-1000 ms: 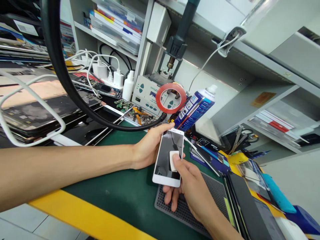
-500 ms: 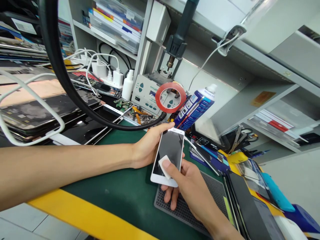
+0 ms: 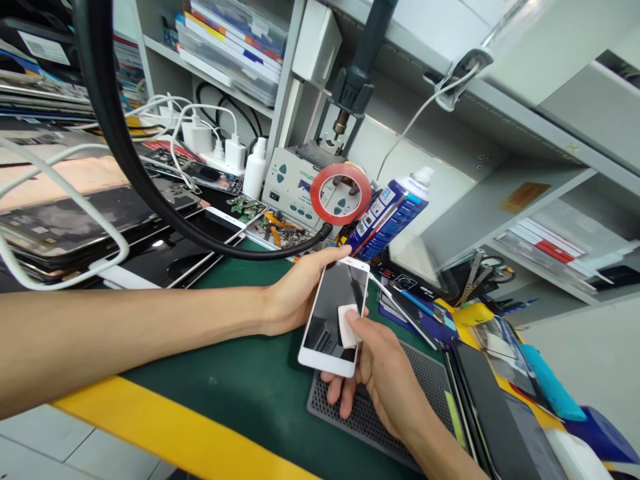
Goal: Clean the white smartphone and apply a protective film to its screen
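Observation:
A white smartphone point(image 3: 325, 300) with a dark, reflective screen is held tilted above the green work mat point(image 3: 220, 393). My left hand point(image 3: 295, 297) grips its left side, thumb along the upper edge; the other fingers are mostly hidden behind it. Against the right part of the screen, a small white wiping pad point(image 3: 347, 327) lies pressed under the thumb of my right hand point(image 3: 377, 360). The right-hand fingers curl beneath the phone's lower end, over a grey perforated mat point(image 3: 425, 380).
Behind the phone stand a blue spray can point(image 3: 390, 213), a red tape roll point(image 3: 341, 193) and a grey soldering station point(image 3: 290, 183). A thick black hose point(image 3: 150, 200) arches across the left. Phones and parts point(image 3: 165, 250) lie left; dark panels point(image 3: 493, 400) and tools lie right.
My right thumb and the white pad have moved right and slightly up, from the screen's lower left to its right edge. My left hand stays on the phone, almost still.

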A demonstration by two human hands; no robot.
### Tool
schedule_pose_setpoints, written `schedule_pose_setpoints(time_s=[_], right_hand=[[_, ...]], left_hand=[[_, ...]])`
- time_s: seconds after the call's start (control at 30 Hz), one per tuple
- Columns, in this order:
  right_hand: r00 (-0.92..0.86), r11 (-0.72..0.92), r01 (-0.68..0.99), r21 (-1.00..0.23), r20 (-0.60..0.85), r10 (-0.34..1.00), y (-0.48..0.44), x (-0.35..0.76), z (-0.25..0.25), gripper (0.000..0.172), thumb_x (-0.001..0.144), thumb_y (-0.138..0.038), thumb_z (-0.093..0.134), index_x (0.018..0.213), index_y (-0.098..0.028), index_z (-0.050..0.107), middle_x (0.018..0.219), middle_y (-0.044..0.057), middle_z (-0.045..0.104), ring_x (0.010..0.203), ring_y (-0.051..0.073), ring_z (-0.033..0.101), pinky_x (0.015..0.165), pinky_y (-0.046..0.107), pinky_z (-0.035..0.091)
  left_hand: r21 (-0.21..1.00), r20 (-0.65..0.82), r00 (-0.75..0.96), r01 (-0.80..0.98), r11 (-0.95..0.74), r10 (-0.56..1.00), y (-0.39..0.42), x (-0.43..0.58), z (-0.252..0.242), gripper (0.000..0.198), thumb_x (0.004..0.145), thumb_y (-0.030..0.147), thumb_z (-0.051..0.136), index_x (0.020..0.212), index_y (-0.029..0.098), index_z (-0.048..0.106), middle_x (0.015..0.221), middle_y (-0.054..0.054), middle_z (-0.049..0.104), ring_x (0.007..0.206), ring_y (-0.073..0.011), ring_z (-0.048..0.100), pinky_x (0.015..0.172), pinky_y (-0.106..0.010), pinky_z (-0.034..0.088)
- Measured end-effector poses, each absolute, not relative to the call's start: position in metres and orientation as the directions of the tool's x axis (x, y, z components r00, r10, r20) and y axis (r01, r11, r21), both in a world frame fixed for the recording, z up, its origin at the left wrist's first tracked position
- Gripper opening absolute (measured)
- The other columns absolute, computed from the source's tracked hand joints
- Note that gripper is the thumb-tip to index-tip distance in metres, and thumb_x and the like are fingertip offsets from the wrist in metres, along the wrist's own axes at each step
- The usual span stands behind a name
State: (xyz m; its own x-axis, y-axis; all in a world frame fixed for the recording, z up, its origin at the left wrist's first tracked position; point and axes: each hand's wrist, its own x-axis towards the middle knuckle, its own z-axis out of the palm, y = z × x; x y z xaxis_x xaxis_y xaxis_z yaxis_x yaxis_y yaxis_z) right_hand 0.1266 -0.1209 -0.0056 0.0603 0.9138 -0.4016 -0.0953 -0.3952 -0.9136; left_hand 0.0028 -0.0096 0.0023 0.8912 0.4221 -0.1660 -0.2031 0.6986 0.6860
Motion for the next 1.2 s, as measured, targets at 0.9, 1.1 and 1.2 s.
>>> schedule_pose_setpoints(time_s=[0.9, 1.1, 1.2], right_hand=[[0.081, -0.385, -0.049, -0.921, -0.388, 0.918, -0.1207, 0.1255, -0.0066, 0.063, 0.085, -0.072, 0.051, 0.074, -0.011, 0.060, 0.059, 0.008, 0.066, 0.040, 0.015, 0.060, 0.030, 0.022, 0.047], [0.112, -0.389, 0.033, -0.921, -0.383, 0.917, -0.1211, 0.1233, -0.0039, 0.061, 0.083, -0.073, 0.053, 0.074, -0.013, 0.056, 0.061, 0.007, 0.067, 0.040, 0.014, 0.059, 0.031, 0.021, 0.047], [0.131, -0.405, 0.101, -0.909, -0.391, 0.911, -0.1216, 0.1218, -0.0024, 0.057, 0.081, -0.071, 0.059, 0.075, -0.014, 0.054, 0.061, 0.005, 0.066, 0.039, 0.013, 0.058, 0.031, 0.020, 0.046]], left_hand=[[0.688, -0.171, 0.874, -0.224, 0.690, 0.455, -0.0096, 0.0051, 0.0011, 0.049, 0.083, 0.062, 0.057, 0.074, 0.015, 0.066, 0.077, -0.007, 0.067, 0.079, -0.0239, 0.064, 0.080, -0.034, 0.049], [0.701, -0.159, 0.887, -0.209, 0.682, 0.434, -0.0097, 0.0035, 0.0014, 0.053, 0.085, 0.063, 0.053, 0.074, 0.013, 0.067, 0.079, -0.011, 0.070, 0.077, -0.0223, 0.064, 0.078, -0.031, 0.049], [0.717, -0.160, 0.895, -0.185, 0.673, 0.416, -0.0092, 0.0035, 0.0010, 0.057, 0.085, 0.066, 0.052, 0.075, 0.013, 0.068, 0.084, -0.012, 0.070, 0.080, -0.0229, 0.064, 0.079, -0.031, 0.049]])
